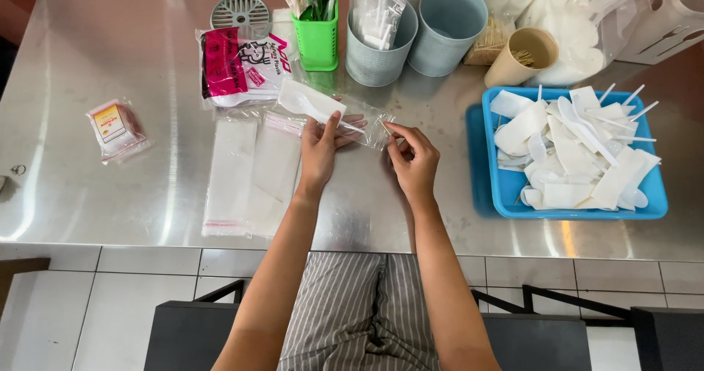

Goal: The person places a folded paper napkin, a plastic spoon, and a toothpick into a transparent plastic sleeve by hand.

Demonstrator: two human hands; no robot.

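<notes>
On the counter (110, 41), the tray (506, 188) of spoons sits far right, the flat stack of bags (242, 173) left of the hands, cups (411, 41) lined up behind, and a small packet (114, 125) far left.

Before you stands a brushed steel table (110, 48). On it lie flat clear plastic sleeves (249, 173), a pink-printed bag pack (238, 67), a small red-labelled packet (114, 125), a blue plastic tray (506, 188), two grey cups (447, 41) and a green holder (317, 45).
</notes>
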